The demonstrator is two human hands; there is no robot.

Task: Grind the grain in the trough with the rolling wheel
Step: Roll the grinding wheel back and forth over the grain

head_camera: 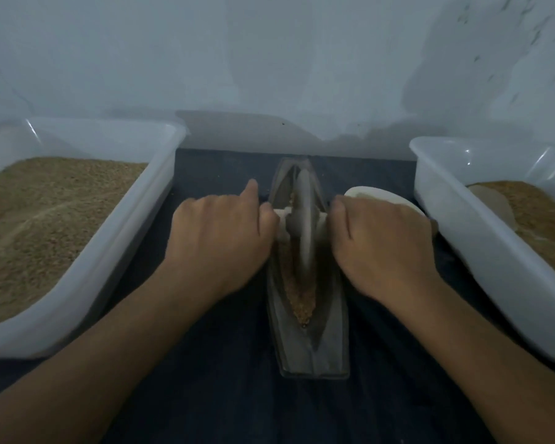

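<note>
A dark, boat-shaped metal trough (pixel 330 334) lies lengthwise on the dark cloth in the middle. Brown grain (pixel 302 299) fills its groove at the near end. The grey rolling wheel (pixel 302 219) stands upright in the groove, near the trough's middle, on a pale axle handle. My left hand (pixel 218 232) grips the axle's left end, with the index finger stretched forward. My right hand (pixel 382 241) grips the axle's right end. The wheel and both hands are motion-blurred.
A white plastic tub (pixel 132 225) with much brown grain stands at the left. Another white tub (pixel 462 213) with some grain and a pale scoop-like piece stands at the right. A white oval dish (pixel 375 195) lies behind my right hand. A pale wall rises close behind.
</note>
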